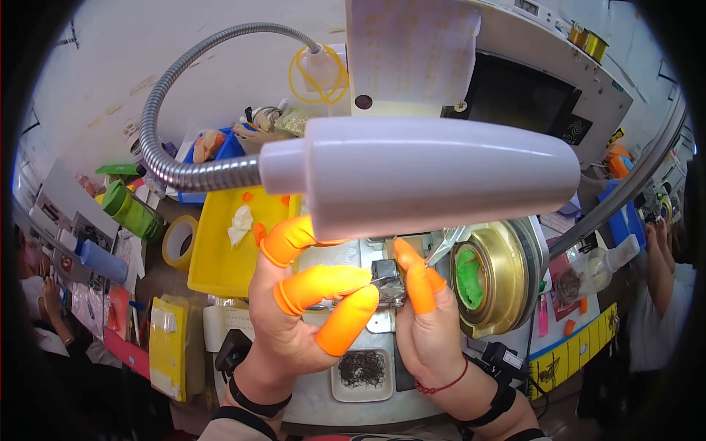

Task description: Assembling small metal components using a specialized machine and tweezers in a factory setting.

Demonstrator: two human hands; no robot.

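Observation:
Orange finger cots cover the fingertips of both my hands. My left hand (290, 323) reaches in with thumb and forefinger pinched beside a small dark block (384, 270) on a metal fixture. A thin sliver shows at those fingertips, too small to name. On the block's other side is my right hand (430, 331), its fingers closed around what look like metal tweezers (446, 245), whose ends stick out past the fingers. Below the block, a white tray (337, 392) holds a tangle of fine dark wire-like pieces. The lamp head hides part of the left fingers.
A white lamp head (441, 176) on a bent metal gooseneck (158, 95) hangs low over the work. Left stands a yellow bin (213, 257) with a tape roll (179, 242) beside it. Right is a brass-coloured wheel (500, 272) with a green centre. Other people sit at both sides.

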